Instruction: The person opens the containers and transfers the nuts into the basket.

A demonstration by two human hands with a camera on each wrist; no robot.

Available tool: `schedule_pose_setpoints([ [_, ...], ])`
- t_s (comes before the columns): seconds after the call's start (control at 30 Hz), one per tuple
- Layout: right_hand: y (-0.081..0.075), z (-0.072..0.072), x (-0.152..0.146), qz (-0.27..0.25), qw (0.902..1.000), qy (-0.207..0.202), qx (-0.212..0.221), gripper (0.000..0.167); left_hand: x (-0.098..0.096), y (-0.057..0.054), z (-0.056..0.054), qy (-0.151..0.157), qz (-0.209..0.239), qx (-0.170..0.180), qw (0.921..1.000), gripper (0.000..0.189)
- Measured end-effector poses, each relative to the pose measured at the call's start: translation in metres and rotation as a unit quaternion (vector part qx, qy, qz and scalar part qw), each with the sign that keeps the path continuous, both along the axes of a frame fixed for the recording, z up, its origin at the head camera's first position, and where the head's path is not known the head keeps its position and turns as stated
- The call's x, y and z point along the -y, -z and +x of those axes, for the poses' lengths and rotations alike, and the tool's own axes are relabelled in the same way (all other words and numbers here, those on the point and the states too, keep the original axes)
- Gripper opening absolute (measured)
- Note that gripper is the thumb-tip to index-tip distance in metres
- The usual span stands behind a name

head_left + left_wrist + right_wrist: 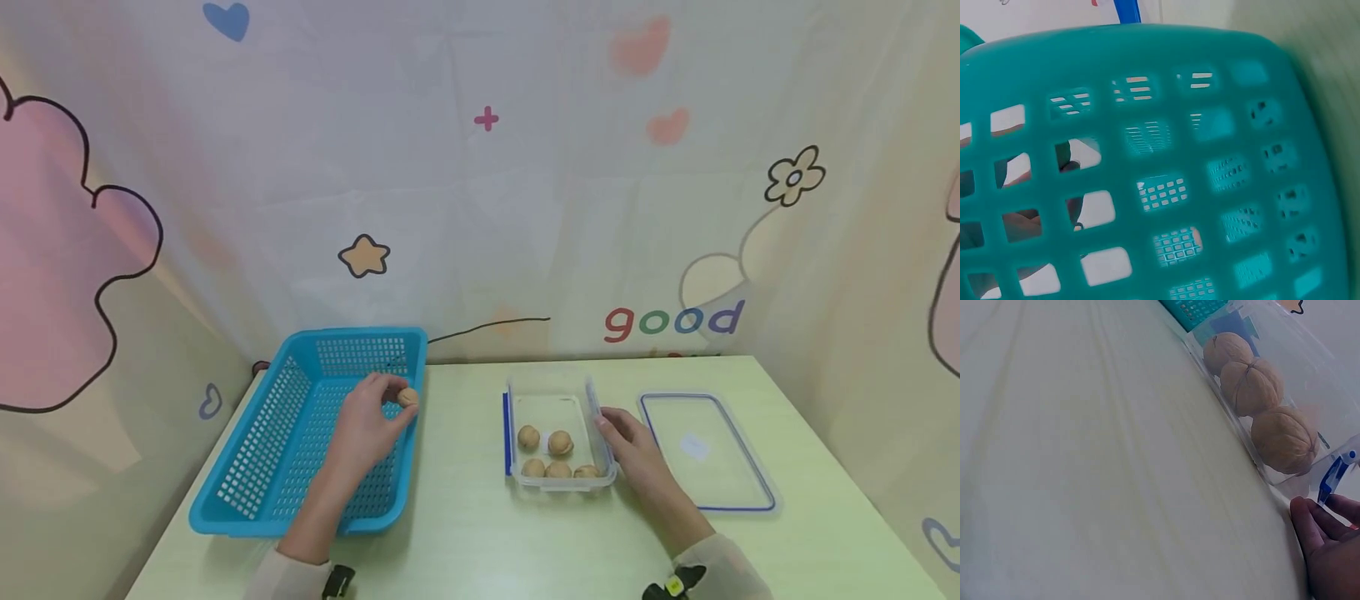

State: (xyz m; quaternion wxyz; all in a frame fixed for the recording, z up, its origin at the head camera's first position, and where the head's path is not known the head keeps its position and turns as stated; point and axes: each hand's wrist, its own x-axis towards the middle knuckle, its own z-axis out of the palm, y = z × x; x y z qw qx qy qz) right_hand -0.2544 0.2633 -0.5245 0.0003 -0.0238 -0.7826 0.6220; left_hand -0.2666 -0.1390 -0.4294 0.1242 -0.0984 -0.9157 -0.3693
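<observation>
My left hand (367, 421) pinches a walnut (408, 397) between thumb and fingers, over the right side of a blue plastic basket (197, 518). No other walnut shows in that basket. At the right wall of a clear plastic food container (566, 483), my right hand (636, 446) holds on, its fingers beside a blue clip (1333, 478) in the right wrist view. Several walnuts (559, 442) lie inside the container, mostly toward its near end. In the left wrist view the basket wall (1166, 162) hides most of the left hand.
A clear lid (693, 447) with a blue seal lies flat on the table to the right of the container. Another blue clip (507, 433) hangs along the container's left side. Behind the table (465, 533) hangs a printed curtain (450, 183).
</observation>
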Motion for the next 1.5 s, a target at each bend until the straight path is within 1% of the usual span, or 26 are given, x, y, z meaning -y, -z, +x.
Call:
schedule_pose_setpoints([
  [0.17,-0.001,-0.002,-0.001,0.004,1.0000,-0.001,-0.004,0.063,0.001,0.001,-0.002,-0.003,-0.006,0.009,0.9999,0.037],
  [0.3,0.000,-0.001,-0.001,0.000,1.0000,-0.001,-0.001,0.062,0.002,0.003,-0.002,-0.009,-0.014,0.019,0.9997,0.037],
  [0.43,0.000,0.000,-0.001,-0.003,1.0000,-0.001,-0.001,0.062,0.003,0.004,-0.001,-0.014,-0.008,0.018,0.9997,0.037],
  [0.6,0.001,0.001,0.000,0.005,1.0000,-0.001,-0.004,0.062,0.004,0.006,0.000,-0.018,-0.009,0.014,0.9997,0.035],
  [0.7,0.001,0.001,0.000,0.011,0.9999,0.000,-0.008,0.061,0.005,0.005,-0.001,-0.025,-0.016,0.024,0.9993,0.035],
  [0.83,0.001,0.001,0.001,0.015,0.9998,0.002,-0.012,0.060,0.006,0.005,-0.001,-0.035,-0.019,0.038,0.9985,0.037],
  [1.0,0.002,0.000,0.000,0.014,0.9998,0.000,-0.013,0.059,0.007,0.007,-0.001,-0.039,-0.011,0.037,0.9985,0.038],
  [1.2,0.003,0.001,-0.001,0.005,0.9999,-0.005,-0.008,0.061,0.008,0.007,-0.002,-0.049,-0.014,0.048,0.9975,0.045],
  [1.3,0.003,0.001,-0.001,0.002,1.0000,-0.006,-0.008,0.062,0.007,0.006,-0.004,-0.054,-0.022,0.041,0.9975,0.053],
  [1.37,0.003,0.000,-0.001,0.004,0.9999,-0.005,-0.008,0.062,0.005,0.004,-0.004,-0.053,-0.025,0.028,0.9979,0.057],
  [1.5,0.002,0.000,-0.001,0.012,0.9998,-0.004,-0.012,0.061,-0.007,-0.004,0.000,-0.035,-0.013,-0.001,0.9993,0.056],
])
